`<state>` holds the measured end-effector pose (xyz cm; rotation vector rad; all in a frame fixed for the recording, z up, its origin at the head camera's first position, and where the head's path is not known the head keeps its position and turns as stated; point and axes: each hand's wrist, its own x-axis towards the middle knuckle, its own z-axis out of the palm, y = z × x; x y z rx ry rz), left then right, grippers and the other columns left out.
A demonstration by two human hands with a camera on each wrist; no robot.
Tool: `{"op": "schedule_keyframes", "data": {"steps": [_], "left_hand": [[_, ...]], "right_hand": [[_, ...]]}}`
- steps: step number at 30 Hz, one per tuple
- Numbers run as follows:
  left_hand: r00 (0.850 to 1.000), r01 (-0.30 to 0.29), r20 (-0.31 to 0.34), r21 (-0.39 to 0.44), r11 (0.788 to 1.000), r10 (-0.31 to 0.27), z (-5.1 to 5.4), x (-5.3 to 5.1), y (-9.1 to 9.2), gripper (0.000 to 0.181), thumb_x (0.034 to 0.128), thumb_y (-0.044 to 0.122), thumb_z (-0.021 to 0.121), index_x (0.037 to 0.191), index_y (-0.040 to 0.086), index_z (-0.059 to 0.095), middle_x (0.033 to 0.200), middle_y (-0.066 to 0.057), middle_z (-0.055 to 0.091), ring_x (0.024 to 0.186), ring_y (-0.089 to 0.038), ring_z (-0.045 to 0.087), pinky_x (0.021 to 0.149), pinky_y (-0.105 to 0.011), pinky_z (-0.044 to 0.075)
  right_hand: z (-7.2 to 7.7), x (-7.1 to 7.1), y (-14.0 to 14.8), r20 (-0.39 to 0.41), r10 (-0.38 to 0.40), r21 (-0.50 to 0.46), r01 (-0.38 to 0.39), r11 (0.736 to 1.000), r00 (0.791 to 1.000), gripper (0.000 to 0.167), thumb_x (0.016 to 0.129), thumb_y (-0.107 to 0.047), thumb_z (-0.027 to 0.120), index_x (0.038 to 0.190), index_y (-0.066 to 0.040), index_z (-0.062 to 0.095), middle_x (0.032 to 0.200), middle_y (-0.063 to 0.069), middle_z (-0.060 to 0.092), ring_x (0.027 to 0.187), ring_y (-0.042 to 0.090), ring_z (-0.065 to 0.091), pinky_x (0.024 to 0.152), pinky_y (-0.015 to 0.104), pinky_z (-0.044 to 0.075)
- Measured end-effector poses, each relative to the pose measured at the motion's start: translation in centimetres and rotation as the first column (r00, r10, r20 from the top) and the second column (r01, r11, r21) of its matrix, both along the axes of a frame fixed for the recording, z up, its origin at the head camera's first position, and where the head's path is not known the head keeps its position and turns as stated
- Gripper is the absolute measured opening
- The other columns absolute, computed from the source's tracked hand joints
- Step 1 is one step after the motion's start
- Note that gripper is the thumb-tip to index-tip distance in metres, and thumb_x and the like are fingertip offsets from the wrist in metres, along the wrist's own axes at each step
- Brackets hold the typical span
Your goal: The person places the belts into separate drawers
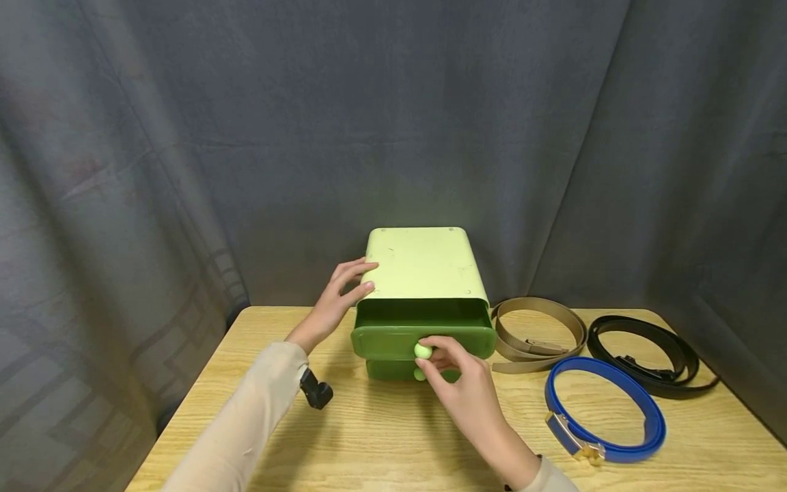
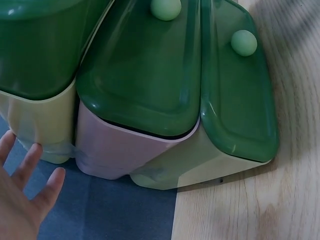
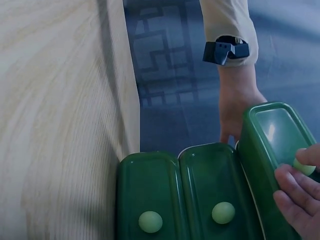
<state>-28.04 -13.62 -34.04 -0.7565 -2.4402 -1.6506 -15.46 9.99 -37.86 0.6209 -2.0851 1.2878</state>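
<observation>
A small drawer cabinet [image 1: 424, 263] with a pale yellow-green top stands at the back of the table. Its dark green top drawer [image 1: 384, 344] is pulled partly out, and no contents show in the visible part. With thumb and fingers my right hand [image 1: 470, 389] pinches this drawer's round light green knob [image 1: 422, 350]. My left hand [image 1: 337, 295] touches the cabinet's upper left edge, fingers extended; the left wrist view shows them spread beside the yellow casing [image 2: 37, 117]. Below, the middle drawer [image 2: 142, 75] and bottom drawer [image 2: 237, 95] are closed.
Right of the cabinet lie a coiled tan belt [image 1: 580, 331], a coiled black belt [image 1: 685, 359] and a coiled blue belt [image 1: 654, 427] with a gold-coloured buckle. A grey curtain [image 1: 393, 123] hangs behind the wooden table [image 1: 381, 444].
</observation>
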Motion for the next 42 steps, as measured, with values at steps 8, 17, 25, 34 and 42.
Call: {"op": "schedule_keyframes", "data": {"steps": [8,17,25,34,42], "left_hand": [[1.000,0.005,-0.005,0.006,1.000,-0.005,-0.2,0.1,0.1,0.042,0.1021,0.027,0.055,0.144,0.021,0.052,0.155,0.001,0.027,0.124,-0.024,0.037,0.093,-0.047,0.040],[1.000,0.000,-0.005,0.023,1.000,0.000,-0.3,-0.1,0.3,0.045,0.1021,0.020,0.055,0.146,0.011,0.049,0.159,-0.008,0.023,0.127,-0.031,0.035,0.098,-0.055,0.036],[1.000,0.000,-0.006,0.024,1.000,0.001,-0.4,-0.3,0.4,0.043,0.1020,0.023,0.056,0.144,0.015,0.052,0.157,-0.005,0.026,0.125,-0.026,0.037,0.100,-0.054,0.035],[0.999,0.027,0.037,0.041,0.999,-0.029,-0.5,-0.7,0.7,0.045,0.1027,0.018,0.053,0.147,0.011,0.048,0.159,-0.008,0.021,0.127,-0.029,0.033,0.101,-0.057,0.033],[0.999,0.026,0.045,0.038,0.999,-0.028,-0.8,-0.8,0.7,0.045,0.1035,0.021,0.052,0.148,0.014,0.047,0.159,-0.005,0.020,0.130,-0.028,0.033,0.100,-0.054,0.035]], "right_hand": [[0.0,1.2,0.1,0.040,-0.010,0.006,0.010,1.000,0.999,0.037,0.082,0.000,0.080,0.109,-0.022,0.067,0.081,-0.012,0.067,0.074,0.004,0.065,0.053,0.022,0.051],[-0.3,1.8,0.2,-0.033,-0.008,0.033,0.009,0.999,0.999,0.039,0.079,0.003,0.081,0.108,-0.020,0.068,0.086,-0.012,0.070,0.074,0.003,0.065,0.065,0.028,0.056],[-0.9,2.9,0.3,-0.035,-0.022,0.050,0.024,0.998,0.999,0.043,0.078,0.003,0.081,0.109,-0.023,0.067,0.087,-0.014,0.069,0.075,0.002,0.065,0.066,0.029,0.056],[-1.7,3.3,0.5,-0.124,0.003,0.040,0.002,0.999,0.992,0.046,0.075,0.007,0.081,0.110,-0.019,0.067,0.093,-0.007,0.072,0.076,0.006,0.067,0.071,0.018,0.052],[-2.2,3.1,0.6,-0.135,0.003,0.032,0.002,0.999,0.991,0.046,0.073,0.009,0.082,0.109,-0.017,0.068,0.095,-0.005,0.072,0.076,0.008,0.067,0.072,0.018,0.052]]}}
